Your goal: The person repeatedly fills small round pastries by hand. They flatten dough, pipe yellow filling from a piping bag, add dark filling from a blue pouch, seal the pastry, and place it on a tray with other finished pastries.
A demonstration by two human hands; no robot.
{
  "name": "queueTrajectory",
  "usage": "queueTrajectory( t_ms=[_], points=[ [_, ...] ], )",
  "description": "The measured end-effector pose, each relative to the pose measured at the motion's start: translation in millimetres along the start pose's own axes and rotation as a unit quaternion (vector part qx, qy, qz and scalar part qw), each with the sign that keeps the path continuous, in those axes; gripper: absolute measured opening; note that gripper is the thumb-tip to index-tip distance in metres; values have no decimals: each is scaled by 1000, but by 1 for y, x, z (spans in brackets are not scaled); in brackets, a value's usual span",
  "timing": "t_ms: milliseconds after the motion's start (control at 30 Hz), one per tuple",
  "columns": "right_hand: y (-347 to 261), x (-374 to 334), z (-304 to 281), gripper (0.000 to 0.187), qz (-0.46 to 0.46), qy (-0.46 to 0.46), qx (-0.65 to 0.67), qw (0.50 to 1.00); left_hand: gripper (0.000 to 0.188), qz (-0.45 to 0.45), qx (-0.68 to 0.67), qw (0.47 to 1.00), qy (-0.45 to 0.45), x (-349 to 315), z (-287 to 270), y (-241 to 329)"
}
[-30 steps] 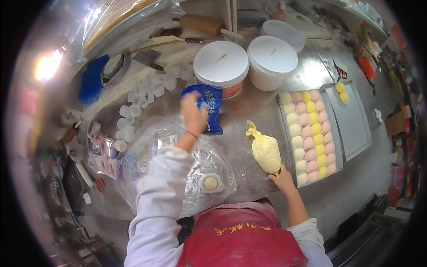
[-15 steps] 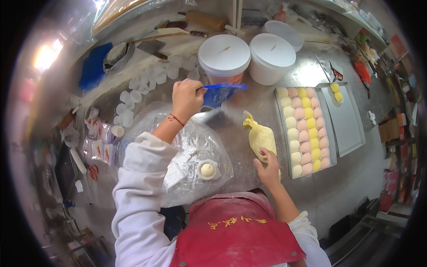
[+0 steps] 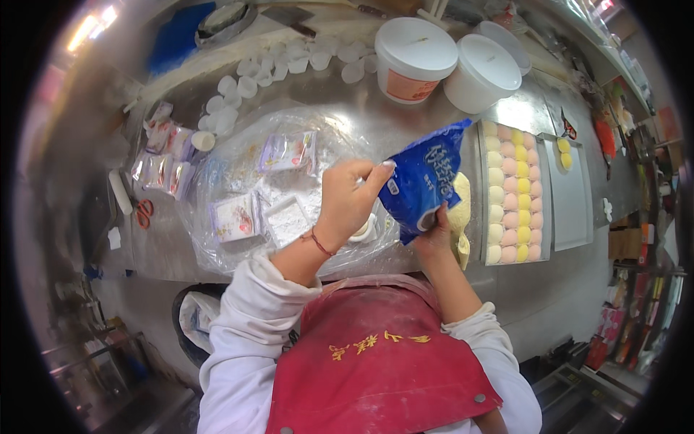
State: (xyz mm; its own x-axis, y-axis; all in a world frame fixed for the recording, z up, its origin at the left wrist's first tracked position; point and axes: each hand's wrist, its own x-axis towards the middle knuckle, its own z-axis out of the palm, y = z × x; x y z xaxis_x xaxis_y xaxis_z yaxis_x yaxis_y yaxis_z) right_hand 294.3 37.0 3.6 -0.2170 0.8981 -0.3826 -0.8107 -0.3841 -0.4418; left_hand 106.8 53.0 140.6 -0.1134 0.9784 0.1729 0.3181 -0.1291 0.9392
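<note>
A blue printed plastic bag is stretched between my two hands. My left hand pinches its left edge, thumb on top. My right hand is closed around the bag's lower end, with the thumb at the front. Just behind the right hand lies a pale yellow piping bag, partly covered by the blue bag. Below the left hand, a small round white cup is partly hidden. A white-dusted square tray rests on the clear plastic sheet, left of that hand.
Wrapped packets lie on the sheet, with more at far left beside red scissors. White tubs stand at the back, near scattered small white cups. At right, a tray holds rows of coloured balls beside another tray.
My left hand has brought the blue bag from near the tubs toward me and to the right. My right hand has left the piping bag and taken hold of the blue bag.
</note>
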Motion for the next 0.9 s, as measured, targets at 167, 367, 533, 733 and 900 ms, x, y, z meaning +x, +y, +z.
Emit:
queueTrajectory(
  t_ms=[167, 367, 533, 733, 900],
  points=[
    [-21, -47, -20, 37, -72, 141, -127, 979, 24, -242, -457, 853, 62, -75, 27, -66],
    [-19, -76, -24, 36, -207, 196, -379, 880, 46, -398, -650, 645, -62, -126, 66, -101],
    [-17, -78, -20, 39, -245, 184, -475, 825, 49, -421, -657, 624, -41, -129, 72, -109],
    [-20, -78, -13, 41, -270, 145, -539, 785, 40, -458, -659, 596, 10, -131, 73, -112],
    [-22, -78, -13, 44, -299, 130, -564, 759, 34, -421, -682, 597, -21, -133, 74, -119]
  ],
)
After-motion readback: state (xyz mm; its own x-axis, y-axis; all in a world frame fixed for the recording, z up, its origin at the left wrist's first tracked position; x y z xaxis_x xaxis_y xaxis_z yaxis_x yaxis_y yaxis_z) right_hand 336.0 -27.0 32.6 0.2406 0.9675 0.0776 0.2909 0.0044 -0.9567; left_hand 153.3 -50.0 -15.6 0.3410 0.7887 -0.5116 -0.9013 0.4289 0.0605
